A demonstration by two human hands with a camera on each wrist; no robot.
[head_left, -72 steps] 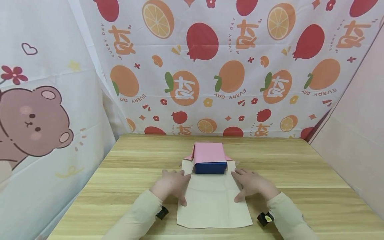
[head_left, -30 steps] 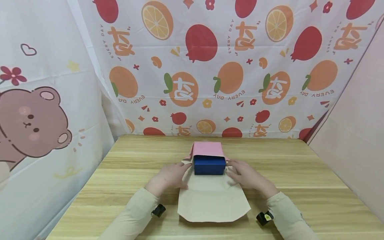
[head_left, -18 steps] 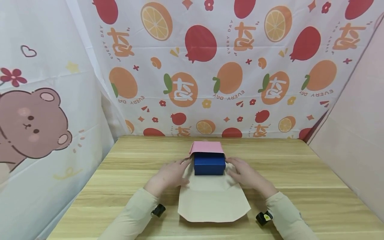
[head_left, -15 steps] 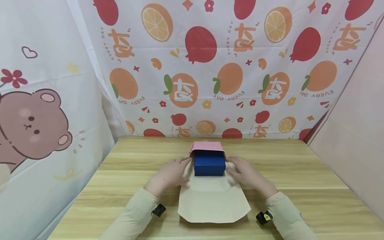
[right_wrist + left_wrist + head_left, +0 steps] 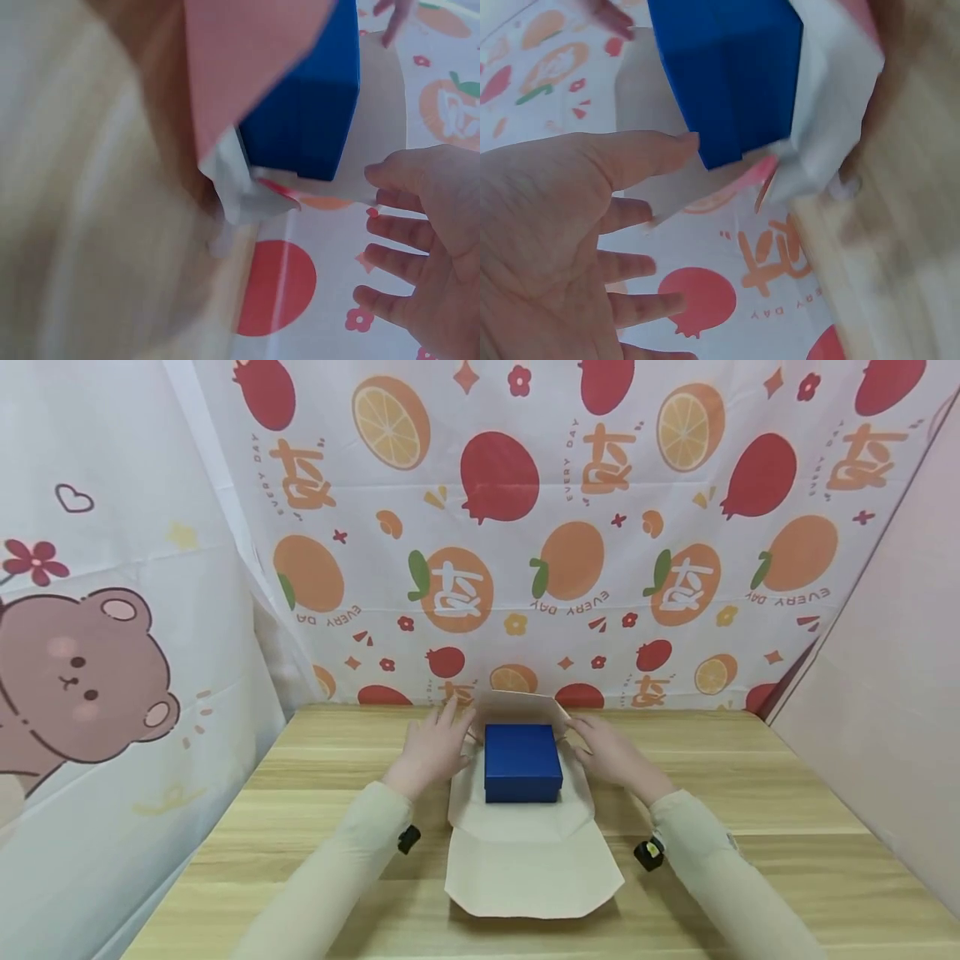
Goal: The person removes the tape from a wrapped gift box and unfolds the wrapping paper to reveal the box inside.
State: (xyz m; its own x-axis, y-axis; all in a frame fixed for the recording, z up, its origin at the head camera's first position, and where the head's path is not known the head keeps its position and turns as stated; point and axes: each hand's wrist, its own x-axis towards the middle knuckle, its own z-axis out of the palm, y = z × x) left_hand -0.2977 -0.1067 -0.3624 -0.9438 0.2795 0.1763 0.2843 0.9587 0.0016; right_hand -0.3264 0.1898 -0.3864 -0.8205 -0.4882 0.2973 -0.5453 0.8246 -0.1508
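Observation:
A blue box (image 5: 522, 762) sits on a sheet of wrapping paper (image 5: 532, 872), cream inside and pink outside. Behind the box, the paper's far flap (image 5: 517, 702) stands raised with its cream side showing. My left hand (image 5: 431, 752) is at the flap's left edge, fingers spread. In the left wrist view its thumb (image 5: 656, 154) reaches to the box's corner, and the index fingertip is right at the paper's edge. My right hand (image 5: 611, 756) is at the flap's right side; the right wrist view shows its fingers (image 5: 397, 259) extended beside the paper's corner.
The wooden table (image 5: 315, 827) extends on both sides of the paper. A fruit-print cloth (image 5: 585, 468) hangs right behind its far edge. On the left hangs a white cloth (image 5: 202, 635) with a bear print. Black wrist devices (image 5: 648, 853) sit below the sleeves.
The far flap, which lay pink side up over the box, has swung up and back, baring the box's top. Both hands have moved away from me, alongside the flap.

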